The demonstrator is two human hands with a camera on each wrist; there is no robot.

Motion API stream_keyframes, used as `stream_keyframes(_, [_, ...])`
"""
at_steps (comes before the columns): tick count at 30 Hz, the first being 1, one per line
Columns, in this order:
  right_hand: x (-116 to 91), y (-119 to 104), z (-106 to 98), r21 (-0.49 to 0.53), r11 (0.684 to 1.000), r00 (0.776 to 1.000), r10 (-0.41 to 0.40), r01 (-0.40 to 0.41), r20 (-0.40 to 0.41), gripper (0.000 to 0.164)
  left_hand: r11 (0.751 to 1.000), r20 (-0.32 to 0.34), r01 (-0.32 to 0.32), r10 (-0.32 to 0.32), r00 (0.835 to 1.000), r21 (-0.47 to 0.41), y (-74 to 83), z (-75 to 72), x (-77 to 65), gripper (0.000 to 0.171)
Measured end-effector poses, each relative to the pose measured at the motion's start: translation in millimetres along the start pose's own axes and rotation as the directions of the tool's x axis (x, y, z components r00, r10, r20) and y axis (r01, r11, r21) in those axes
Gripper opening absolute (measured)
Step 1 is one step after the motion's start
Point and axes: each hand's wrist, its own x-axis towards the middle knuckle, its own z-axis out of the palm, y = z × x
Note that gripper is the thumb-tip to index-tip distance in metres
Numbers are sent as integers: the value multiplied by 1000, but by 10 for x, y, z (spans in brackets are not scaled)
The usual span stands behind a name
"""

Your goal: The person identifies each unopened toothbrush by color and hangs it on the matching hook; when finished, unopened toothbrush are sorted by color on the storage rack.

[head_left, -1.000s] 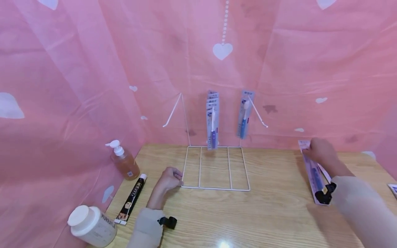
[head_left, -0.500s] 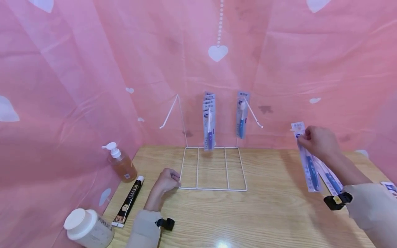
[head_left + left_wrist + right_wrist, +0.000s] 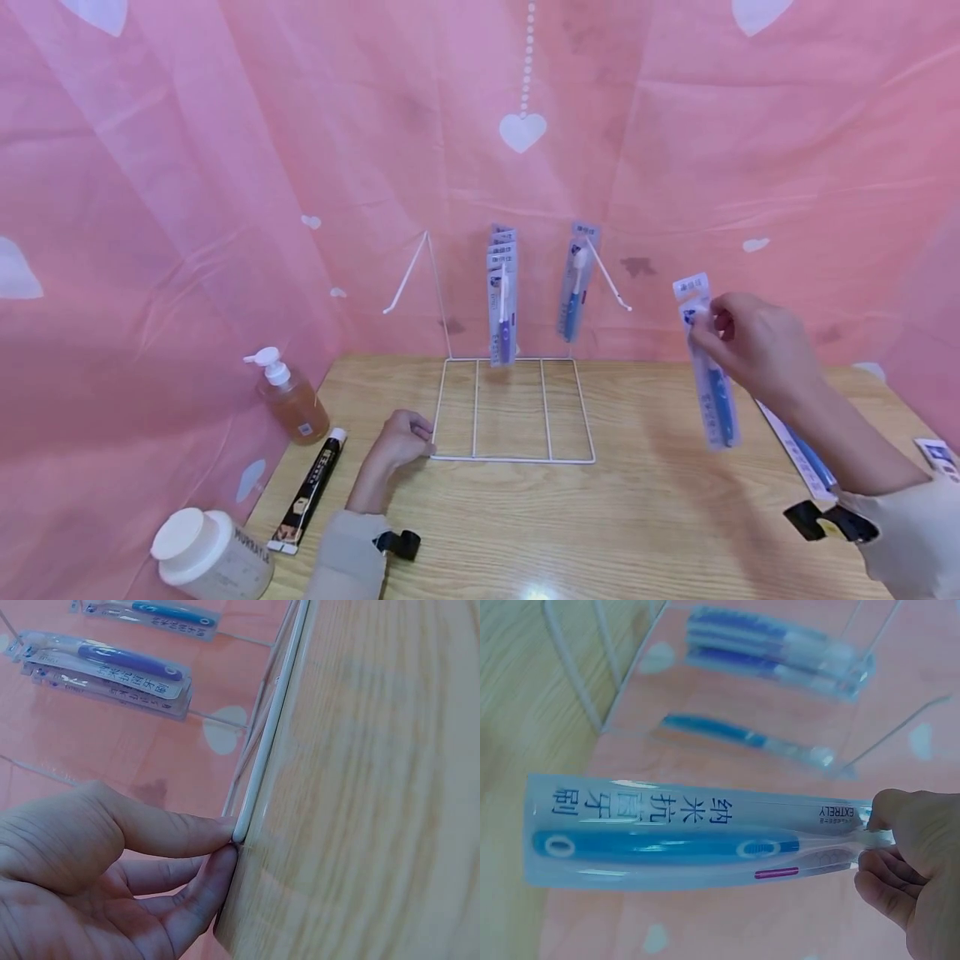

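Observation:
My right hand (image 3: 765, 346) pinches a packaged blue toothbrush (image 3: 716, 392) near its top and holds it upright, slightly tilted, above the table. In the right wrist view the clear pack (image 3: 652, 840) shows whole, its upper end between thumb and fingers. With thumb and fingers my left hand (image 3: 401, 437) pinches the front left corner of a white wire rack (image 3: 517, 459); the left wrist view shows the rod (image 3: 262, 765) at the fingertips. Several packaged toothbrushes (image 3: 502, 317) hang on the rack's middle hook, and one blue toothbrush (image 3: 577, 283) on its right hook (image 3: 609, 275). The left hook (image 3: 405, 273) is bare.
Another packaged toothbrush (image 3: 798, 450) lies on the table by the right forearm, with a further pack (image 3: 937, 457) at the right edge. On the left are a pump bottle (image 3: 294, 404), a black tube (image 3: 309, 492) and a white jar (image 3: 217, 554). Pink cloth (image 3: 375, 125) hangs behind.
My right hand has lifted a packaged toothbrush off the table and carried it left toward the rack. The left hand keeps hold of the rack's corner.

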Motion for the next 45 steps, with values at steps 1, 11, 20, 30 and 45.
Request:
stream_keyframes(1, [1,-56,-21,7,1000,1000,-6,6,-15,12,1000,0,-4,4,1000,1,-3,0,1,28])
stream_keyframes(11, [22,-498,-159,24,980,962,-191,199,-197,18,1000,-6,-22,21,1000,-4,-4,-19,0,27])
stream_keyframes(20, [42,-682,-105,17,947,915,-305,321,-263,24,1000,4,-17,17,1000,10,3,-23,-1,26])
stream_keyframes(30, [48,-768,52,61,965,952,-239,255,-190,16,999,15,-25,25,1000,25,8,-26,-4,27])
stream_keyframes(45, [276,-746,355,163,983,990,-68,88,-127,12,999,12,-16,16,1000,28,-6,-18,5,27])
